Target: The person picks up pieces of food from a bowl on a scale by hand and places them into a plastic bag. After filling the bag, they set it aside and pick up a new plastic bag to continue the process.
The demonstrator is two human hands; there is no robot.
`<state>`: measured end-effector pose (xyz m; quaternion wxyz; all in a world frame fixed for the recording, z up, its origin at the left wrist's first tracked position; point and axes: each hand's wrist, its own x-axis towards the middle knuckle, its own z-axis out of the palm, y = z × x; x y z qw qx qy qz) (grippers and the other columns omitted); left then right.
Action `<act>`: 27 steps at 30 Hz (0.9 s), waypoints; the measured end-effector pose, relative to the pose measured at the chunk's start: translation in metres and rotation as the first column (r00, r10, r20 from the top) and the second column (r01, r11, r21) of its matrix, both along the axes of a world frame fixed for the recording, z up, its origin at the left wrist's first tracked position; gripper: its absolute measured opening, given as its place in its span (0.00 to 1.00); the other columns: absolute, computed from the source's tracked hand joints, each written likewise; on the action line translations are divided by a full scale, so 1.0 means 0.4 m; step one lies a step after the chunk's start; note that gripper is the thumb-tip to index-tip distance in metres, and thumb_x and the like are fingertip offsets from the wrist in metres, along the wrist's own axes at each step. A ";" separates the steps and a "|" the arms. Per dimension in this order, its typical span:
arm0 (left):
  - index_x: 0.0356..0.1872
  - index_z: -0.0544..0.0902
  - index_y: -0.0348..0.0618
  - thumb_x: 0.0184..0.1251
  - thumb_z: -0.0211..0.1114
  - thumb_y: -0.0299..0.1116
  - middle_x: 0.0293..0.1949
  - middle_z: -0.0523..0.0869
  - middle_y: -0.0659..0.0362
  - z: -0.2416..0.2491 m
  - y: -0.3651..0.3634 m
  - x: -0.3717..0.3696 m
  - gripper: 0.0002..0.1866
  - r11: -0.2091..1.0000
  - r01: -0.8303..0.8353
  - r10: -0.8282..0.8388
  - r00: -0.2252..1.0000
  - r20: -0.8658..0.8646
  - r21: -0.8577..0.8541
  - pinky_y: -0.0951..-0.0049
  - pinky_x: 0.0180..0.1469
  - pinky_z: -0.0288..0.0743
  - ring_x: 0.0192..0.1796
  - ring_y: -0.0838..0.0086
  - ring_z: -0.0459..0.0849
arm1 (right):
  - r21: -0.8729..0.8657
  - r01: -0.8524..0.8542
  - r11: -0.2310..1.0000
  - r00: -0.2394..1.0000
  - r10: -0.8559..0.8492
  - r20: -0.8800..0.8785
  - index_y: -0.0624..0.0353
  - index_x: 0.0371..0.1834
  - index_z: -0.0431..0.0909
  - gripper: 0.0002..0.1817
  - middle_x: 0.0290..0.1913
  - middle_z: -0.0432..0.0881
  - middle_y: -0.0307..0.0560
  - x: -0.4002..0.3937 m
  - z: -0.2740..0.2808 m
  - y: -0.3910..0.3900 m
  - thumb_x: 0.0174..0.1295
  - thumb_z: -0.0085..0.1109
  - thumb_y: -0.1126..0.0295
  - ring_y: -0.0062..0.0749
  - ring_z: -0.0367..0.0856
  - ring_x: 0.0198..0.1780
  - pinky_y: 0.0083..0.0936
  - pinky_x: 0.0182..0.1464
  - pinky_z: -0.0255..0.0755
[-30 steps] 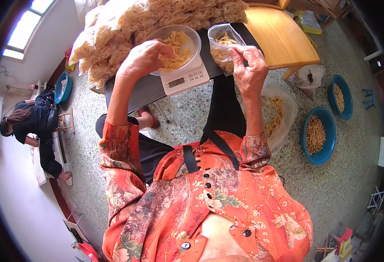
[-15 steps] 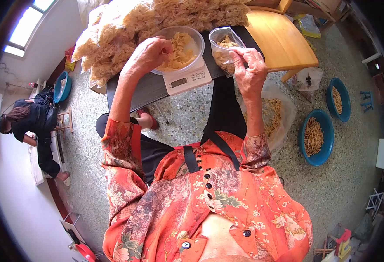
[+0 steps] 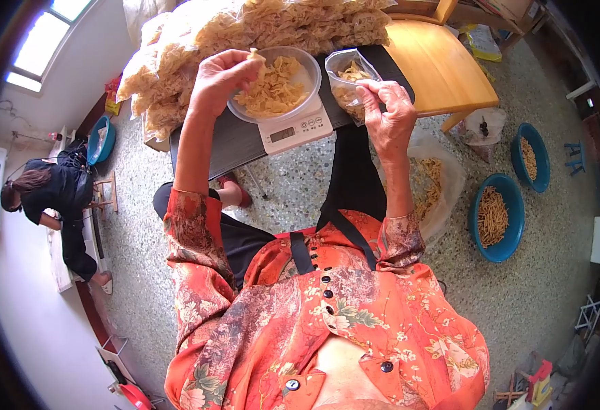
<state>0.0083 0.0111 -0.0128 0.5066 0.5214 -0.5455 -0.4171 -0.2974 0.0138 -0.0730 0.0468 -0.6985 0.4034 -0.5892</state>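
My left hand (image 3: 226, 80) is raised at the left rim of a clear round bowl (image 3: 312, 67), its fingers pinched on a thin pale-yellow chip (image 3: 256, 57). Loose yellow chips (image 3: 278, 87) lie in the bowl, which stands on a white digital scale (image 3: 298, 132); its display digits are too blurred to read. To the right, my right hand (image 3: 390, 113) pinches the edge of a clear plastic bag (image 3: 344, 68). The bag is upright with its mouth open and partly filled with chips.
Filled chip bags (image 3: 245, 27) are piled behind the bowl on the dark table (image 3: 221, 152). A wooden stool (image 3: 433, 61) adjoins it at right. On the floor are an open sack (image 3: 443, 178) and blue basins (image 3: 501, 253) of sticks. Another person (image 3: 57, 184) bends at far left.
My left hand has lifted from over the chips to the bowl's left rim, and a chip now shows at its fingertips. My right hand stays at the bag.
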 end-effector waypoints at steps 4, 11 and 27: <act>0.48 0.85 0.33 0.69 0.74 0.27 0.38 0.89 0.57 0.013 -0.011 -0.004 0.12 0.993 0.061 0.008 0.806 -0.592 0.097 0.82 0.35 0.85 0.34 0.78 0.87 | -0.019 -0.011 1.000 1.000 0.011 -0.002 0.58 0.39 0.89 0.06 0.38 0.88 0.46 0.002 -0.004 -0.001 0.58 0.74 0.73 0.41 0.86 0.41 0.35 0.46 0.80; 0.49 0.86 0.34 0.72 0.71 0.28 0.42 0.90 0.54 0.017 -0.031 -0.147 0.10 0.980 0.197 -0.186 0.827 -0.530 -0.037 0.79 0.39 0.86 0.39 0.75 0.90 | -0.051 0.008 0.999 0.999 -0.011 -0.052 0.58 0.38 0.89 0.07 0.37 0.87 0.46 0.012 0.011 0.013 0.57 0.74 0.72 0.42 0.85 0.42 0.36 0.46 0.80; 0.45 0.91 0.40 0.68 0.73 0.27 0.34 0.90 0.65 0.051 -0.016 -0.207 0.07 0.944 0.004 0.112 0.938 0.329 -0.330 0.83 0.37 0.78 0.35 0.86 0.83 | -0.062 0.045 0.997 0.998 -0.042 0.036 0.59 0.37 0.89 0.07 0.36 0.87 0.46 -0.008 0.001 0.002 0.57 0.75 0.72 0.43 0.85 0.40 0.37 0.45 0.79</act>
